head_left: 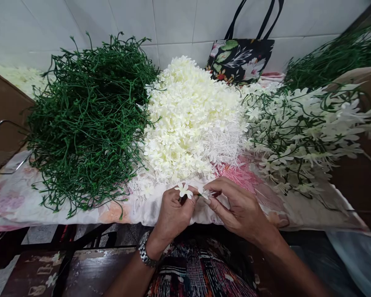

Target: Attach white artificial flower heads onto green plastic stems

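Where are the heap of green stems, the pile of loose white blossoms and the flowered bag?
heap of green stems (89, 119), head view, middle of the tangle.
pile of loose white blossoms (191, 119), head view, centre of the pile.
flowered bag (241, 57), head view, its printed front.

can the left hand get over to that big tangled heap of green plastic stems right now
Probably yes. The left hand is pinching a small white artificial flower, but the big tangled heap of green plastic stems lies open just to its left on the floral cloth, nothing between.
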Demonstrator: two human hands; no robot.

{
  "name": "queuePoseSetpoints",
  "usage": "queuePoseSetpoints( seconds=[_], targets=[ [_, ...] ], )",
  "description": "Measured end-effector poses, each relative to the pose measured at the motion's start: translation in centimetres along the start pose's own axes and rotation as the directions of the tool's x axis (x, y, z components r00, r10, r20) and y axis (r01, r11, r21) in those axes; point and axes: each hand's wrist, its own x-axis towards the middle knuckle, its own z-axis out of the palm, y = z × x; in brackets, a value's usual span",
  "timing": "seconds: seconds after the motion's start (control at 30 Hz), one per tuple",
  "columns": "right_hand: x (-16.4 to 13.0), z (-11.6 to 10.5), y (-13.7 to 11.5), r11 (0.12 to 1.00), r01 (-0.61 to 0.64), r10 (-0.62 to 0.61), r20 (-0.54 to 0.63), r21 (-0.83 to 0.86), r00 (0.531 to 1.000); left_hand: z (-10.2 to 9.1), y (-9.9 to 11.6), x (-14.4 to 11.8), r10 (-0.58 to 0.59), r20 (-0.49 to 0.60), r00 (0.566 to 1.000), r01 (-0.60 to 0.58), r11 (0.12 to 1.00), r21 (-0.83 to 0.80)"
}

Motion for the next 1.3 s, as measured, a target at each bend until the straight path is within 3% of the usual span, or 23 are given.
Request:
queuePoseSetpoints(
  seconds=[0.27, 0.5, 0.63, 1.3],
  targets=[
    [-0.3, 0.0, 0.0, 0.996, 0.043, -0.051, -0.086, -0.084, 0.995, 0.1, 0.4, 0.1, -0.023, -0.024, 0.999, 0.022, 0.999, -0.026],
    [-0.1, -0.3, -0.5, 0.995, 0.068, -0.071, -0.033, -0.071, 0.997, 0.0, 0.6, 0.0, 0.045, -0.006, 0.999, -0.045, 0.999, 0.0],
    [0.0, -0.1, -0.4, 0.996, 0.055, -0.056, -0.018, -0.065, 0.998, 0.1, 0.5, -0.2, 0.014, 0.012, 1.0, -0.014, 1.0, 0.008],
    [-0.3, 0.9, 0.0, 0.997, 0.06, -0.062, -0.029, -0.053, 0.998, 0.1, 0.2, -0.1, 0.093, 0.05, 0.994, -0.097, 0.993, 0.072]
  ],
)
